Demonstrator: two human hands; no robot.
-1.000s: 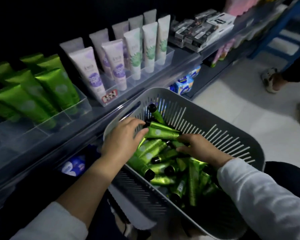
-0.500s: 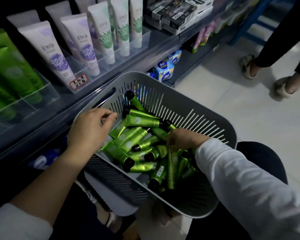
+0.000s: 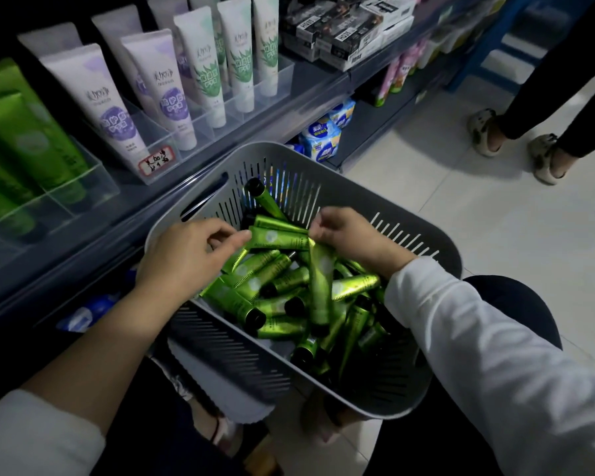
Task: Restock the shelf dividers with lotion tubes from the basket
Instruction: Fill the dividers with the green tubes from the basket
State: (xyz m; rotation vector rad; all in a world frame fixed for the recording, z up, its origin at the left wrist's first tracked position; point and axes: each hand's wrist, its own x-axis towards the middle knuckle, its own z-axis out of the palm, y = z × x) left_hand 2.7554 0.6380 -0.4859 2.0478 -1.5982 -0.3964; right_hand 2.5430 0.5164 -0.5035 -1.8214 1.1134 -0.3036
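A grey slotted basket [image 3: 437, 245] sits in front of me, holding several small shiny green lotion tubes [image 3: 272, 290] with black caps. My left hand [image 3: 182, 259] reaches in from the left, and its fingertips pinch the crimped end of a tube lying across the pile [image 3: 279, 238]. At the back of the basket my right hand [image 3: 351, 238] holds another green tube [image 3: 320, 286] by its crimped end, so it hangs cap down. On the shelf at left, clear acrylic dividers [image 3: 93, 180] hold large green tubes [image 3: 28, 142].
White tubes with purple labels [image 3: 107, 108] and with green labels [image 3: 207, 70] stand in dividers further along the shelf, behind a handwritten price tag [image 3: 155, 161]. Boxes [image 3: 344, 32] lie beyond them. Blue packs [image 3: 323, 139] sit on the lower shelf. A person's feet [image 3: 488, 135] stand on the tiled floor at right.
My right hand has come up out of the pile with a tube hanging from it. My left hand moved from the basket's near rim to a tube's end. The view shifted right.
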